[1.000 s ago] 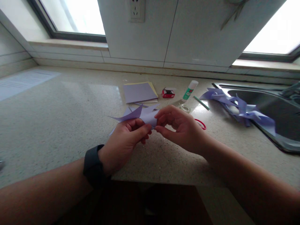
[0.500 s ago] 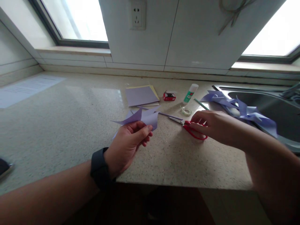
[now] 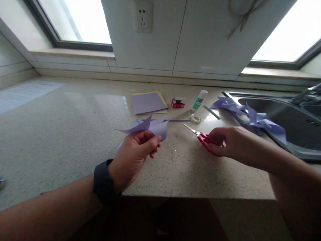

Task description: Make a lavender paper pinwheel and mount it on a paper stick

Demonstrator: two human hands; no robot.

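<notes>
Your left hand (image 3: 134,153): thumb and fingers pinch purple paper piece (image 3: 147,126), held up just above counter (image 3: 62,134)
Your right hand (image 3: 232,142): fingers curled into red handles of scissors (image 3: 204,138), blades nearly closed, tips toward paper piece
Beyond paper piece: paper stack (image 3: 148,102)
Right of stack: red box (image 3: 178,102), glue stick (image 3: 200,99), tape roll (image 3: 195,118)
Purple scraps (image 3: 248,115) lie at sink (image 3: 288,117) edge

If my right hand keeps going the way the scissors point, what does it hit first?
Likely the thin purple paper strip lying beside the tape roll; the scissors in your right hand aim up-left toward it, though depth is unclear.
</notes>
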